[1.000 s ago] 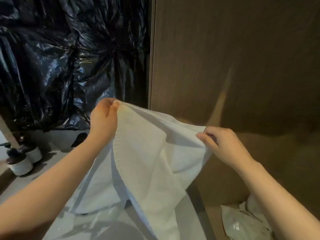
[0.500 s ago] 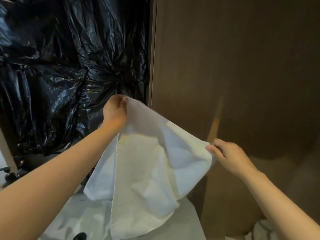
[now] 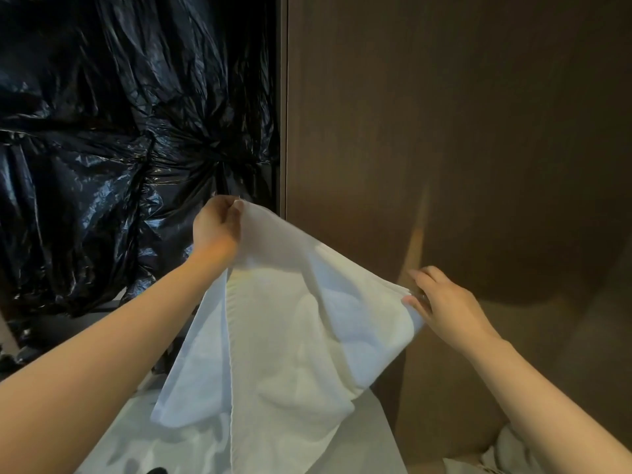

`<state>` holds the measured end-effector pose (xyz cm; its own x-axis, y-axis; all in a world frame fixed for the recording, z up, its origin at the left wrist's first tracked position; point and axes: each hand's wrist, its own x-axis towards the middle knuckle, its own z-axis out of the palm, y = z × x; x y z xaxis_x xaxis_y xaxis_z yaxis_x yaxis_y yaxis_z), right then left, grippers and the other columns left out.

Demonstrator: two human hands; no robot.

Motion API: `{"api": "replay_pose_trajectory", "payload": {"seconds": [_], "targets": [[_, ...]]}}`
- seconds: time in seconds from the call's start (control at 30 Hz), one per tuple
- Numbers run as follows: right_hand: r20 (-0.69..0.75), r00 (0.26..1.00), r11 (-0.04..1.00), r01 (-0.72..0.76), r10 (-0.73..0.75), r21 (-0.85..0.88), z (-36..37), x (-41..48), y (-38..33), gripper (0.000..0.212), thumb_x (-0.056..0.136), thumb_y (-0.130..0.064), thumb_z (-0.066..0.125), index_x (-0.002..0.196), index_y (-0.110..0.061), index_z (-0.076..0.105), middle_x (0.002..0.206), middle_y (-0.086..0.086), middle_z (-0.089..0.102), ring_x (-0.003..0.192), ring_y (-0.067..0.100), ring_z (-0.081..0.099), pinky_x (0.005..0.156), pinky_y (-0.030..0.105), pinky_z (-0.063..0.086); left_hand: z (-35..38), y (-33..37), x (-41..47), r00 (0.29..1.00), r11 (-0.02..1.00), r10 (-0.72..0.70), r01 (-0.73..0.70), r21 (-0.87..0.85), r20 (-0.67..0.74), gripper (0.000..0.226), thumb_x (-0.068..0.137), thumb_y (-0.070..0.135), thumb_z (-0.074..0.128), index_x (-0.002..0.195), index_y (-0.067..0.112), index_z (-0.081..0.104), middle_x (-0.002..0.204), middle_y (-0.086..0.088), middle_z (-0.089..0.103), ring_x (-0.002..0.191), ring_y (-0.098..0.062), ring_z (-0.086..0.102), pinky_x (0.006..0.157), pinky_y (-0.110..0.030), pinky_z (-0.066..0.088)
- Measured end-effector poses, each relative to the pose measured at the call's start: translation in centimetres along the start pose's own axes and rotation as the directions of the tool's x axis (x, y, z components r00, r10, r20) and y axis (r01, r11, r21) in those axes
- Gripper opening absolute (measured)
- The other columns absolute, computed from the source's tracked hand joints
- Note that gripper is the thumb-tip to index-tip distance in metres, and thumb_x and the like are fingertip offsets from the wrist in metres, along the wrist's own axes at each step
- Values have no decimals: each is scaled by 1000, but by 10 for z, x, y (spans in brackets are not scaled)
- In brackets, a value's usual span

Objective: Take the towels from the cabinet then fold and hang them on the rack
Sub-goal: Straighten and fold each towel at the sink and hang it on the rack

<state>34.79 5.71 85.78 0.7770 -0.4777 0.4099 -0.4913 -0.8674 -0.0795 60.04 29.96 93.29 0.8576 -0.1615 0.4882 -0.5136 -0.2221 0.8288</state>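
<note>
A tall brown wooden panel (image 3: 444, 131), which may be the cabinet front, fills the right of the view, and crumpled black plastic sheeting (image 3: 119, 131) covers the wall to its left. In front of both, a person holds a white towel (image 3: 290, 336) in the air by its upper edge, so the cloth hangs in loose folds over a pale surface (image 3: 369, 436) below. The towel appears to be out of the cabinet and in the early part of folding. No neat fold is made yet, no rack is in view, and hanging seems to be wholly ahead. Both bare forearms reach forward from the lower corners of the view. The left hand (image 3: 215, 227) is raised higher, near the edge of the panel, with its fingers curled and pinching one top corner. The right hand (image 3: 444, 302) is lower and well apart to the right. Its fingers are only lightly bent, and the thumb and fingertips nip the other corner. A bit of pale cloth (image 3: 506, 453) shows at the lower right; whether it is another towel cannot be told.
</note>
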Motion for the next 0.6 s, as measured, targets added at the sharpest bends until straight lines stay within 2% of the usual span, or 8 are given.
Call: {"api": "replay_pose_trajectory", "payload": {"seconds": [0.07, 0.13, 0.23, 0.33, 0.37, 0.47, 0.53, 0.6], "targets": [[16, 1000, 997, -3, 4, -76, -3, 4, -1, 30, 99, -42, 47, 113, -22, 64, 102, -5, 59, 85, 12, 59, 66, 21, 41, 0, 0, -1, 1000, 1000, 10, -10, 6, -2, 28, 102, 25, 43, 117, 10, 61, 113, -11, 64, 94, -19, 50, 80, -30, 37], [33, 999, 993, -26, 30, -111, -7, 10, -2, 28, 100, -42, 47, 103, -22, 67, 93, -6, 61, 81, 11, 58, 63, 21, 36, -1, 0, 0, 1000, 1000, 18, -18, -7, -8, 28, 102, 24, 42, 116, 10, 61, 109, -7, 63, 94, -18, 50, 80, -31, 38], [-81, 995, 992, -60, 51, -112, -18, 22, -6, 24, 99, -37, 49, 105, -22, 67, 94, -5, 63, 84, 11, 59, 65, 20, 41, -5, 3, 5, 999, 999, 23, -24, -21, -45, 28, 102, 24, 42, 117, 10, 62, 103, -1, 58, 94, -17, 50, 80, -30, 36], [-265, 964, 994, -62, 36, -88, -44, 45, -8, 27, 101, -31, 45, 109, -17, 67, 108, 4, 65, 106, 21, 58, 77, 32, 49, -15, 9, 18, 995, 998, 36, -41, -46, -89, 27, 102, 22, 42, 113, 8, 62, 99, -4, 60, 89, -19, 51, 75, -29, 36], [-312, 950, 996, -45, 17, -82, -57, 55, -8, 28, 102, -30, 43, 106, -15, 66, 109, 6, 64, 108, 24, 56, 75, 35, 48, -17, 12, 23, 994, 998, 34, -39, -51, -100, 27, 102, 22, 42, 112, 7, 62, 98, -6, 61, 88, -20, 52, 73, -30, 35], [-389, 919, 994, 24, -65, -109, -96, 84, -11, 29, 101, -27, 37, 95, -12, 61, 97, 7, 58, 100, 28, 53, 66, 34, 41, -22, 21, 35, 990, 996, -24, 11, -90, -138, 30, 101, 24, 42, 112, 6, 63, 104, -14, 64, 92, -29, 56, 72, -32, 36], [-383, 916, 984, 54, -117, -170, -117, 97, -13, 36, 98, -27, 29, 94, -12, 61, 95, 6, 56, 95, 27, 52, 71, 36, 44, -24, 26, 39, 987, 991, -73, 56, -119, -146, 32, 101, 25, 42, 116, 6, 63, 110, -16, 65, 99, -32, 58, 75, -32, 38], [-414, 900, 984, 74, -135, -161, -131, 106, -15, 34, 100, -25, 33, 92, -11, 63, 93, 7, 57, 92, 27, 53, 71, 36, 42, -26, 30, 41, 985, 987, -112, 94, -134, -135, 34, 100, 25, 42, 118, 6, 63, 113, -18, 65, 104, -35, 58, 79, -35, 41]]}}
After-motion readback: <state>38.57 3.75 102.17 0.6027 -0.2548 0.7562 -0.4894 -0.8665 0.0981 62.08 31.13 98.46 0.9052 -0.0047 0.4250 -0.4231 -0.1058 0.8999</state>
